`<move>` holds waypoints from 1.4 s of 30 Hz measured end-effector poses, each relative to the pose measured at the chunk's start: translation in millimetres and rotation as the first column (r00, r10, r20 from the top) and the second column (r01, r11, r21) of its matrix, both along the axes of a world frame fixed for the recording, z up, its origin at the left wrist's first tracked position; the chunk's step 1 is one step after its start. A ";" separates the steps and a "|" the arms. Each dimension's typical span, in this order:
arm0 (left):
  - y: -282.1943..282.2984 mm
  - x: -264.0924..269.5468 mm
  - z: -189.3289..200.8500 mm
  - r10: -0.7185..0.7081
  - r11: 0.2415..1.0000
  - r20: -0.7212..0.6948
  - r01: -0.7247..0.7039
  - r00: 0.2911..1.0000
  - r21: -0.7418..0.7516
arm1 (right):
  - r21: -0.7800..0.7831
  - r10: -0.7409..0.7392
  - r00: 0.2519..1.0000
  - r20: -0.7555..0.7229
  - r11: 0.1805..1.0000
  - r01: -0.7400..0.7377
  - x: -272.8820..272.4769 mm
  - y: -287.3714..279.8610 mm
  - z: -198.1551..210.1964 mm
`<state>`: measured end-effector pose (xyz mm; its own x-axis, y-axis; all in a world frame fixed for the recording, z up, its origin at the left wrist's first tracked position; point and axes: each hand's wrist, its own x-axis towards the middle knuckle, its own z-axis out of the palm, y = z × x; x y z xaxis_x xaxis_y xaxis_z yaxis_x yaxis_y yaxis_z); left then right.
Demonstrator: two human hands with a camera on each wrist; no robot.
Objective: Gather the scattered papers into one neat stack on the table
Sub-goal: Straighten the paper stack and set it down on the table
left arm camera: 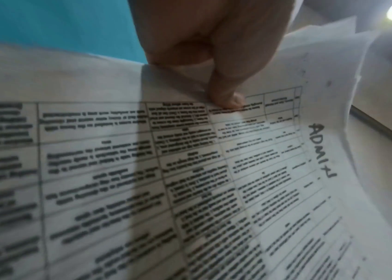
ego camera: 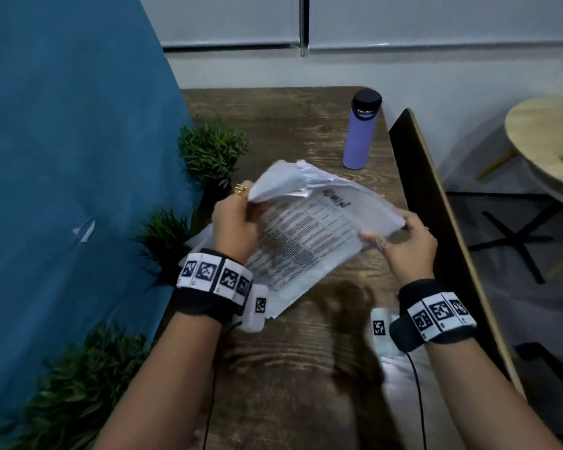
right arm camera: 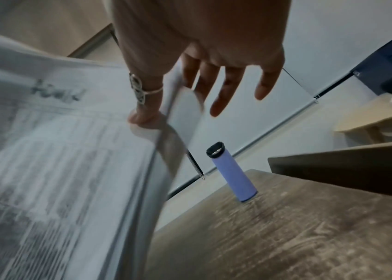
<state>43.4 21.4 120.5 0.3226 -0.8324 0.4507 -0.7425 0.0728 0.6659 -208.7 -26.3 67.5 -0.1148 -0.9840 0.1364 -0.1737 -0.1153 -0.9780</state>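
Papers (ego camera: 309, 235) held up off the wooden table (ego camera: 306, 368), a bundle of printed sheets with a table of text and a handwritten word on the top page, tilted and bowed, edges uneven. Left hand (ego camera: 238, 222) at 9 o'clock of the bundle, fingers curled round its left edge, a gold ring on one of them; upper sheets curling up and over at 12 o'clock. From the left wrist, thumb (left arm camera: 226, 98) pressed flat onto the top page, pinching the sheets. Right hand (ego camera: 403, 241) at 3 o'clock of the bundle, gripping its right edge. From the right wrist, thumb (right arm camera: 146, 111) with a ring on top of the sheets, the other fingers (right arm camera: 221, 91) spread fairly straight beneath and beyond the edge, so a thumb-against-fingers pinch on the paper; that view blurred over the print.

Purple bottle (ego camera: 359, 131) with black lid upright on the table at 1 o'clock from the papers, well apart from them. Small green plants (ego camera: 212, 151) along the table's left side at 10 o'clock, against a blue partition (ego camera: 72, 125). Round pale table (ego camera: 546, 125) far off at 2 o'clock. Marker bands on both wrists.
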 end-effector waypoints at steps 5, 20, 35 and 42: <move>22.4 15.8 10.6 0.044 0.998 -0.580 -0.060 0.813 -0.009 | 0.072 0.119 0.963 0.243 0.987 -0.140 12.1 6.2 3.4; 52.5 -20.2 -31.7 -0.062 0.997 -0.604 0.029 0.795 -0.065 | 0.156 0.266 0.931 0.251 0.938 -0.310 19.1 21.5 5.5; 55.5 -11.6 -45.8 -0.036 0.992 -0.600 -0.043 0.799 -0.116 | 0.042 0.248 0.948 0.200 0.964 -0.261 25.0 24.3 21.7; 44.1 -2.5 -49.4 0.032 0.989 -0.606 -0.115 0.794 -0.098 | -0.023 0.317 0.928 0.197 0.947 -0.319 26.8 20.5 37.2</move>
<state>40.8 65.5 71.1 0.6204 -0.7461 0.2418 -0.2011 0.1467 0.9685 -181.8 -5.9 104.7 0.1810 -0.9744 0.1337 0.0658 -0.1236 -0.9901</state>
